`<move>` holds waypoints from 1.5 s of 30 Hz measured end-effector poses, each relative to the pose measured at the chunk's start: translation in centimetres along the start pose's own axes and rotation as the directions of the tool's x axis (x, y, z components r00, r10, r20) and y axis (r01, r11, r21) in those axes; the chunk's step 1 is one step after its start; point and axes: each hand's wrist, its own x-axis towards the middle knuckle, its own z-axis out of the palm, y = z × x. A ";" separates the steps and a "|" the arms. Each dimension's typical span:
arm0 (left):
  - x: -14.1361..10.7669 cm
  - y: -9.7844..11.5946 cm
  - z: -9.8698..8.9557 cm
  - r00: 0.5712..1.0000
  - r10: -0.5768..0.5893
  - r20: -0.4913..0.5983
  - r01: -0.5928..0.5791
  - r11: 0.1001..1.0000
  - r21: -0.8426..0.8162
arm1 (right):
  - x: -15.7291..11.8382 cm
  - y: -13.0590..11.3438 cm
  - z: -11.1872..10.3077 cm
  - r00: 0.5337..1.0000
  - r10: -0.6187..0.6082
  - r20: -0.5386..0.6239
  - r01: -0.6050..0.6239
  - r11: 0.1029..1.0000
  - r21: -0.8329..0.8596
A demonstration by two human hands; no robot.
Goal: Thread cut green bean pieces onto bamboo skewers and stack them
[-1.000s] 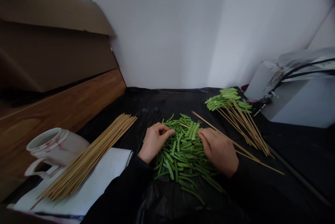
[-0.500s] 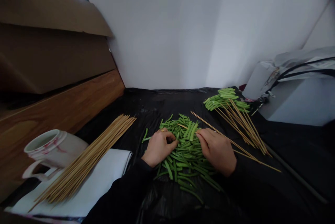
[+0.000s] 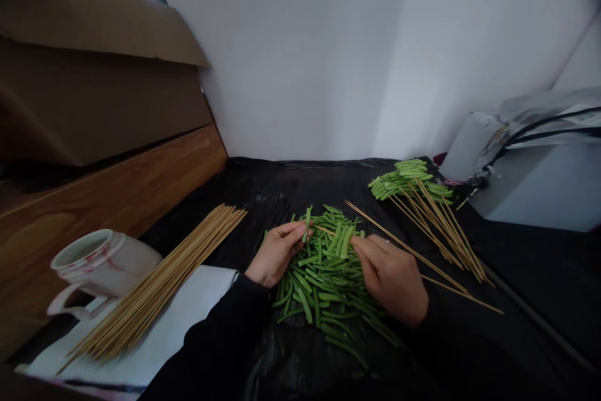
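Note:
Between finger and thumb, my left hand (image 3: 275,254) pinches a cut piece of green bean (image 3: 307,223), held upright. My right hand (image 3: 392,276) is closed round a bamboo skewer (image 3: 323,229), whose tip points left at the bean piece. Several bean pieces (image 3: 342,241) sit side by side on the skewer just ahead of my right fingers. Below both hands spreads a loose pile of cut green beans (image 3: 323,288) on black plastic sheeting (image 3: 282,188). I cannot tell whether the skewer tip touches the held piece.
Filled skewers of beans (image 3: 408,179) lie at the back right, with loose skewers (image 3: 399,241) nearer me. On the left, a bundle of skewers (image 3: 164,288) rests on a white cloth or paper (image 3: 197,307) and against a tipped mug (image 3: 110,266). A cardboard box (image 3: 103,101) stands behind.
My left hand has lifted from the pile with a bean piece and brought it up to the skewer's tip. My right hand has barely moved, still holding the skewer.

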 end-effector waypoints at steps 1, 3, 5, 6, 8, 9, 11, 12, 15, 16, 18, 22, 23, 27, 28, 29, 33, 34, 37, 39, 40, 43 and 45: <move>0.0 0.0 0.0 1.000 -0.003 0.003 0.003 1.000 -0.009 | 0.0 0.0 0.0 1.000 -0.003 0.004 0.003 1.000 0.001; 0.0 0.0 0.0 1.000 -0.007 0.017 0.007 1.000 -0.010 | 0.0 -0.1 0.0 1.000 -0.007 0.012 0.007 1.000 0.001; 0.0 -0.1 0.1 0.999 -0.010 0.037 0.011 1.000 -0.006 | -0.1 -0.2 -0.1 1.000 -0.009 0.019 0.009 1.000 0.002; 0.0 -0.1 0.1 0.999 -0.010 0.047 0.010 1.000 -0.006 | -0.1 -0.2 0.0 1.000 -0.010 0.021 0.010 1.000 0.003; -0.1 -0.1 0.1 0.998 -0.011 0.060 0.011 1.000 -0.004 | -0.1 -0.2 0.0 1.000 -0.011 0.021 0.011 1.000 -0.004; -0.1 -0.1 0.2 0.998 -0.012 0.060 0.012 1.000 0.000 | -0.1 -0.2 0.0 1.000 -0.013 0.017 0.014 1.000 -0.011; -0.2 0.0 0.3 0.998 -0.013 0.056 0.012 1.000 0.011 | -0.1 -0.1 0.0 1.000 -0.022 0.014 0.022 0.999 -0.029; -0.3 0.0 0.4 0.998 -0.013 0.053 0.012 1.000 0.018 | -0.1 -0.1 0.0 1.000 -0.026 0.016 0.026 0.999 -0.036; -0.4 0.2 0.6 0.999 -0.013 0.051 0.012 1.000 0.028 | -0.1 -0.2 0.0 0.999 -0.023 0.022 0.024 0.999 -0.044; -0.5 0.2 0.6 0.999 -0.015 0.052 0.013 1.000 0.025 | -0.1 -0.2 0.0 1.000 -0.021 0.023 0.022 0.999 -0.043; -0.5 0.2 0.6 0.998 -0.015 0.056 0.014 1.000 0.012 | -0.1 -0.2 0.0 1.000 -0.015 0.023 0.016 0.999 -0.041; -0.6 0.2 0.7 0.998 -0.015 0.058 0.015 1.000 0.000 | -0.1 -0.2 0.1 0.999 -0.014 0.037 0.015 0.999 -0.041; -0.6 0.2 0.7 0.998 -0.013 0.058 0.013 1.000 0.001 | -0.1 -0.2 0.1 0.999 -0.013 0.036 0.015 0.999 -0.042; -0.6 0.2 0.6 0.998 -0.004 0.059 0.004 1.000 0.003 | -0.1 -0.2 0.0 1.000 -0.014 0.025 0.015 0.999 -0.039; -0.5 0.2 0.6 0.998 -0.005 0.059 0.005 1.000 0.004 | -0.1 -0.2 0.0 1.000 -0.015 0.026 0.016 0.999 -0.037; -0.5 0.2 0.6 0.998 -0.006 0.060 0.006 1.000 0.007 | -0.1 -0.2 0.0 0.999 -0.016 0.028 0.017 0.999 -0.035; -0.5 0.1 0.6 0.998 0.009 0.064 -0.011 1.000 0.026 | 0.0 -0.3 -0.1 0.999 -0.015 0.030 0.016 0.999 -0.041; -0.4 0.1 0.6 0.998 0.020 0.061 -0.023 0.999 0.039 | 0.0 -0.3 -0.1 0.999 -0.017 0.028 0.018 0.999 -0.044; -0.3 0.0 0.5 0.998 0.046 0.044 -0.050 0.995 0.088 | -0.1 -0.3 0.0 0.999 -0.023 0.027 0.024 0.999 -0.049; -0.3 -0.1 0.4 0.998 0.046 0.050 -0.051 0.993 0.109 | -0.1 -0.3 0.0 0.999 -0.023 0.037 0.024 0.999 -0.043; -0.3 -0.1 0.4 0.997 0.043 0.057 -0.050 0.992 0.117 | -0.1 -0.2 0.1 0.999 -0.026 0.043 0.028 0.999 -0.040; -0.2 -0.2 0.2 0.996 0.042 0.074 -0.052 0.988 0.146 | -0.2 -0.2 0.0 0.997 -0.058 0.043 0.061 0.996 -0.061; -0.2 -0.2 0.1 0.995 0.048 0.086 -0.062 0.984 0.166 | -0.2 -0.3 -0.1 0.996 -0.078 0.040 0.081 0.993 -0.090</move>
